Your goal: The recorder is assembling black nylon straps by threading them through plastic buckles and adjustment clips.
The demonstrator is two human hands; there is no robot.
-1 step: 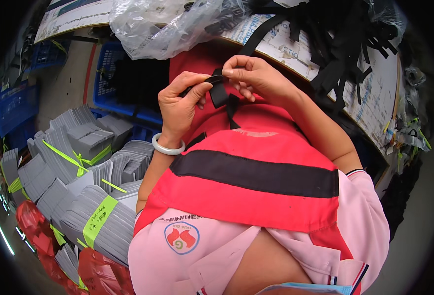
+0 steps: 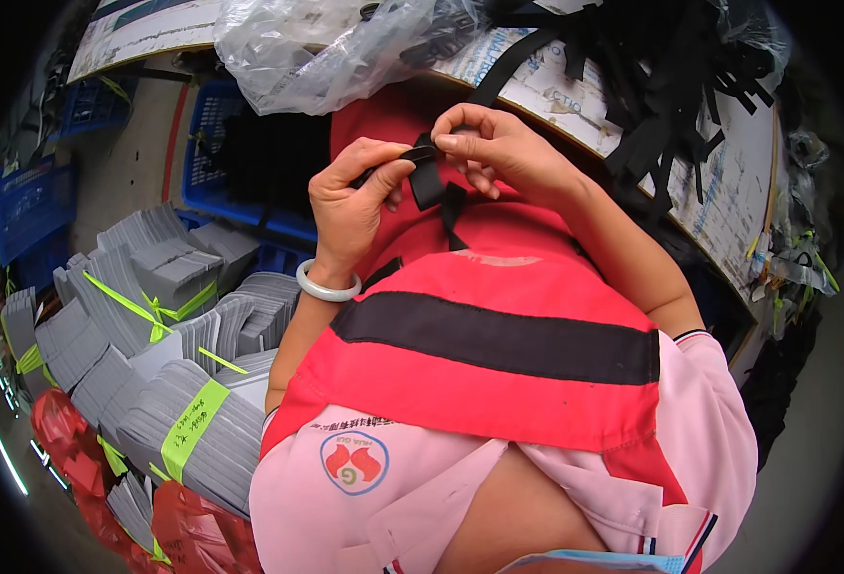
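Between my two hands is a black webbing strap (image 2: 428, 186), with its lower end hanging over the red apron in my lap. My left hand (image 2: 350, 196), a pale bangle at its wrist, pinches a small dark piece (image 2: 416, 153) at the strap, perhaps a buckle; its exact kind cannot be made out. Thumb and forefinger of my right hand (image 2: 489, 148) are closed on the strap's upper part, and the other fingers curl loosely below. Part of the strap is hidden behind the fingers.
Many black straps (image 2: 666, 86) lie heaped on the worn table (image 2: 728, 201) at the far right. Clear plastic bags (image 2: 317, 62) drape over the table's edge. Left of me are bundled grey sheets (image 2: 183, 411), blue crates (image 2: 202, 158) and red bags (image 2: 202, 531).
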